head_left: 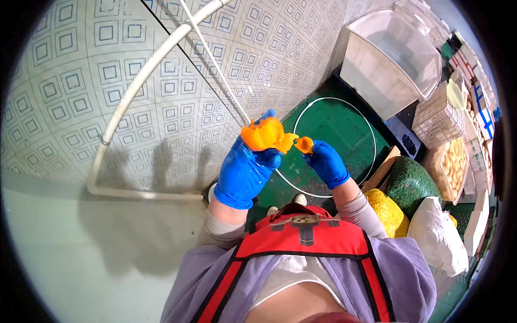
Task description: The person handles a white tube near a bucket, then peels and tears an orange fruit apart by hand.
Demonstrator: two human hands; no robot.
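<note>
My left hand [239, 169], in a blue glove, is closed around a bright orange, lobed piece [262, 133] that looks like torn bell pepper. Its ragged end points to the right. Just beside that end, my right hand [326, 163], also gloved in blue, pinches a smaller orange piece [304, 145] between its fingertips. A tiny dark green bit shows between the two pieces. Whether they still join there I cannot tell. Both hands are held up in front of my body, above the green floor.
A patterned tile wall [161, 81] stands at the left with a white pipe [126, 102]. A thin white hose [375, 142] loops on the green floor [334, 129]. At the right are a white tub [371, 70], a crate [439, 113], a green sack [412, 177] and a white sack [437, 237].
</note>
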